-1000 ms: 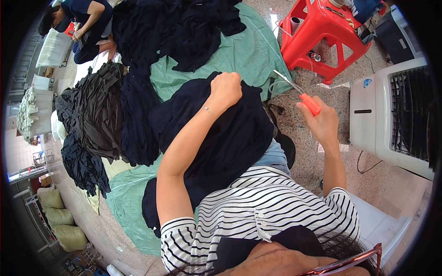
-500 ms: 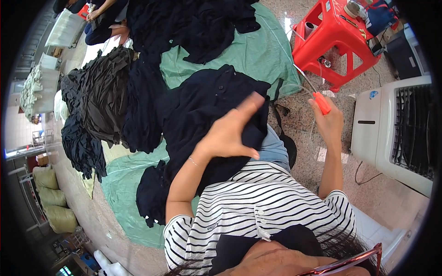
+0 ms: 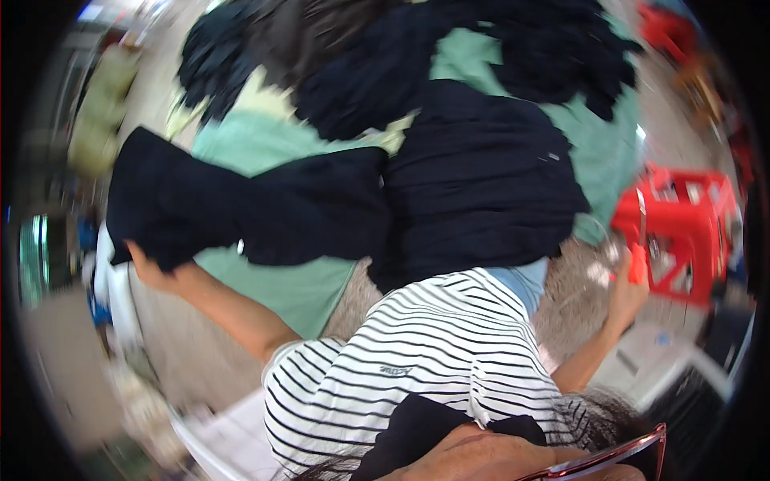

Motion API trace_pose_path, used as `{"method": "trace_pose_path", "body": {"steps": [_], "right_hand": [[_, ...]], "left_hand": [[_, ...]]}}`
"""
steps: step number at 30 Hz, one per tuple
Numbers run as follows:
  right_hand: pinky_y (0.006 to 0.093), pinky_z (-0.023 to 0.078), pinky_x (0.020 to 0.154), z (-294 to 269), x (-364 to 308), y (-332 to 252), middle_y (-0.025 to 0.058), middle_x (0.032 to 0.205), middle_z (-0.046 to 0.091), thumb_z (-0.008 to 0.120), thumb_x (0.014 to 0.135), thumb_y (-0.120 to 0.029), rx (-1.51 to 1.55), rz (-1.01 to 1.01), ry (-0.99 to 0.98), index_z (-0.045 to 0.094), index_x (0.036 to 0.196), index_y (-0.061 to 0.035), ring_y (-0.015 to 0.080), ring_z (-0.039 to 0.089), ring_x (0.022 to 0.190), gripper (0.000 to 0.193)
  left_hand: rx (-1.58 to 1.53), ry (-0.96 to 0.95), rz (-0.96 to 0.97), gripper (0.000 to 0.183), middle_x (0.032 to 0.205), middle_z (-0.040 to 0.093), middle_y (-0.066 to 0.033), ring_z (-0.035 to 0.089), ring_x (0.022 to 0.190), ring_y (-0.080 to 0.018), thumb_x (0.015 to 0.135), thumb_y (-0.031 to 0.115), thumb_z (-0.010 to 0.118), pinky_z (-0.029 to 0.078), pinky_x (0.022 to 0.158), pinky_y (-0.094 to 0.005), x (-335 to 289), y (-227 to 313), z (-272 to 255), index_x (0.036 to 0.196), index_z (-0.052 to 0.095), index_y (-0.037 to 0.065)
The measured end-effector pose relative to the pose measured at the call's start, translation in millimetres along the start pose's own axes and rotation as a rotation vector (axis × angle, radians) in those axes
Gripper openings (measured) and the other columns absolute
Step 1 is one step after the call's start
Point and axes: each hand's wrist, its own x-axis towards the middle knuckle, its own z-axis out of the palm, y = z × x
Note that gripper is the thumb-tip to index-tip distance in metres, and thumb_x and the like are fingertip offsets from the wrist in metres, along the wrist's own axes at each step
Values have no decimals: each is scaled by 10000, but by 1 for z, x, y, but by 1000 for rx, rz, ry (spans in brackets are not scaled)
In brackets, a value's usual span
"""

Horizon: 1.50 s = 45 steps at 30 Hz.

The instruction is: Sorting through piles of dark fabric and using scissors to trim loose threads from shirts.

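Green sheet [image 3: 305,284] below you, dark clothing piles [image 3: 553,48] along its far side. Navy cloth [image 3: 481,184] spread across your lap; dark garment [image 3: 321,200] stretched out to your left, meeting it. Your left hand [image 3: 160,271] grips that garment's outer end: best drawn evenly, without dragging the navy cloth. Your right hand [image 3: 628,293] holds an orange-handled tool [image 3: 638,258], tip up; better pointed clear of fabric

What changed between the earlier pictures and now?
The left hand, open just before, has swung out to the person's left and taken hold of navy cloth; the view has turned left too. The right hand still grips the orange-handled tool.
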Motion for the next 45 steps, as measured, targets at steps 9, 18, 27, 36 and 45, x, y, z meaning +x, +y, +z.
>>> {"method": "trace_pose_path", "body": {"steps": [9, 18, 27, 36, 45], "right_hand": [[318, 502, 658, 53, 38, -15, 115, 869, 708, 693, 927, -442, -66, -74, -147, 699, 1174, -13, 155, 619, 692, 495], [322, 510, 782, 55, 25, -28, 108, 929, 714, 714, 931, -234, -56, -162, -145, 690, 1147, -1, 173, 643, 837, 318], [471, 493, 645, 20, 25, -61, 217, 762, 667, 720, 867, -482, -178, -69, -168, 670, 972, -76, 439, 658, 771, 422], [515, 484, 608, 14, 1, -76, 211, 683, 647, 703, 852, -546, -186, -100, -293, 645, 869, -76, 447, 650, 719, 474], [486, 487, 570, 3, 7, -90, 174, 671, 645, 720, 847, -505, -205, -205, -387, 580, 827, -71, 405, 661, 671, 456]], "left_hand": [[117, 277, 76, 262, 1081, 694, -149, 681, 934, -348, 991, 207, 595, 550, 909, -517, 236, 72, -167, 1069, 659, -35], [484, 48, -80, 293, 1044, 669, -81, 649, 870, -211, 875, 55, 735, 565, 763, -369, 117, -99, -146, 1150, 648, 0], [661, -772, -335, 125, 935, 709, -64, 652, 832, -131, 904, 31, 682, 535, 770, -276, -158, -264, 10, 1010, 709, -30], [82, -1866, 83, 168, 956, 591, -93, 638, 835, -304, 850, 40, 697, 523, 737, -387, -324, -157, 297, 1015, 703, 65], [256, -2031, 32, 172, 780, 609, -83, 631, 711, -214, 777, 15, 676, 522, 682, -328, -331, -173, 313, 946, 709, 4]]}}
